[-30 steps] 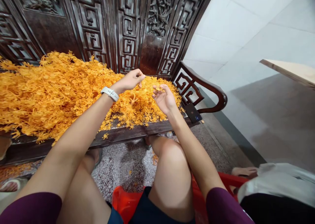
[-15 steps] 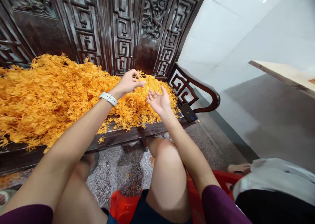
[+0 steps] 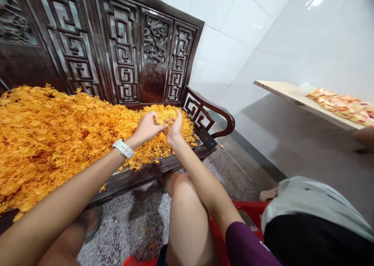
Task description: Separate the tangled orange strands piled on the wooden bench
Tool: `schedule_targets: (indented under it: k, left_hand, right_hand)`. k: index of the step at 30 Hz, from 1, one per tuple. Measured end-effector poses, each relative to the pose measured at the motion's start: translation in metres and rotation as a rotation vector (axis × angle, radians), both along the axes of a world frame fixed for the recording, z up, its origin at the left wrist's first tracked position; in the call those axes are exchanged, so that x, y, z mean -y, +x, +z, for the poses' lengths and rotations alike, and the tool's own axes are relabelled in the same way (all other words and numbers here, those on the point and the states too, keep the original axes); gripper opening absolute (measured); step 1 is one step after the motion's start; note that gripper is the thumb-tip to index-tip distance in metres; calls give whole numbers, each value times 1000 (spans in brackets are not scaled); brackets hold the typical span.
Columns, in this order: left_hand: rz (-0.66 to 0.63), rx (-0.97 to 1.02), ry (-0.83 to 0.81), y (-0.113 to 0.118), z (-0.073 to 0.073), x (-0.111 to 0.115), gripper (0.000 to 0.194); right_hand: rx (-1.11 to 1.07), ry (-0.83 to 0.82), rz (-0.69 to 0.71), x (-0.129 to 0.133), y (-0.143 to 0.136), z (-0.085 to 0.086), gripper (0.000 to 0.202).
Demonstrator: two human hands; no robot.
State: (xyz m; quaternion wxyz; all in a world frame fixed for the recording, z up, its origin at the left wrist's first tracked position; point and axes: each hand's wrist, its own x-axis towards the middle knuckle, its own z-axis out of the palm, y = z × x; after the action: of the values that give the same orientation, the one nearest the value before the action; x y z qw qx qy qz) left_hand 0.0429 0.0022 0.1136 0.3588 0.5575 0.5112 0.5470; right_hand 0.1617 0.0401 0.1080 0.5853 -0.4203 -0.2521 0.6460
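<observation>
A big heap of orange, branching, plastic-looking sprigs [image 3: 67,133] covers the seat of a carved dark wooden bench [image 3: 152,82]. Over its right end, my left hand [image 3: 148,127], with a pale watch band at the wrist, has thumb and fingers curled round a yellow-orange sprig [image 3: 160,120]. My right hand [image 3: 175,128] meets it from the right, palm turned inward and fingers bent against the same sprig. Both hands nearly touch. Their fingers partly hide the sprig, and its exact shape cannot be made out against the heap.
A dark phone [image 3: 207,139] lies at the bench's right end, below the curved armrest [image 3: 224,121]. To the right, a wooden board [image 3: 280,90] bears a row of red-and-yellow pieces [image 3: 339,104]. Another person in grey and black clothing [image 3: 309,203] sits close on my right.
My right hand, spread palm up before, has closed in beside my left hand on the sprig. The view has swung right, showing more of the board and its red-and-yellow pieces.
</observation>
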Motion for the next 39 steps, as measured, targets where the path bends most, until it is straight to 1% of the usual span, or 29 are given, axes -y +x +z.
schedule_targets:
  k: [3,5,7,10,12,13,16,18,20,21,23,26,29,32,35,37,39]
  left_hand:
    - [92,-289,96,3,5,7,45]
    - [119,-339,110,2,3,12,46]
    - [126,-309,101,1,-4,19,48]
    - [102,-143,41,1,-19,32,50]
    - [82,48,-6,4,-25,39,48]
    - [87,169,-31,5,-26,42,47]
    - [102,522,-155,9,-20,45,50]
    - [57,680,-251,9,-15,45,56]
    - [11,777,-297,6,-10,43,60]
    - [-1,806,-292,4,-9,43,60]
    - [-21,804,-232,0,-8,41,51]
    - [-12,683,-110,-1,-10,39,36]
    - [24,622,-76,0,-13,36,25]
    - [11,634,-69,2,-14,33,19]
    - [36,656,-64,3,-14,31,21]
    - [36,714,-77,3,-14,32,20]
    - [-1,803,-103,2,-14,32,15]
  right_hand:
    - [106,117,-40,2,-1,3,58]
    - [156,161,-69,4,-3,2,61]
    - [174,181,-80,6,-6,0,62]
    - [201,185,-17,10,-11,-3,59]
    - [239,218,20,13,-14,-4,55]
    - [262,251,28,14,-15,-4,53]
    - [358,423,35,16,-15,-5,48]
    - [448,570,56,14,-13,-6,43]
    - [544,702,66,12,-10,-9,37]
    - [586,752,64,10,-9,-12,34]
    - [635,807,52,7,-7,-17,30]
    - [644,797,75,5,-6,-22,24]
    - [681,772,119,8,-6,-22,17]
    - [795,779,138,12,-5,-21,11]
    - [868,769,177,14,-5,-21,9]
    - [837,759,210,13,-6,-22,8]
    - [725,707,255,13,-7,-21,9]
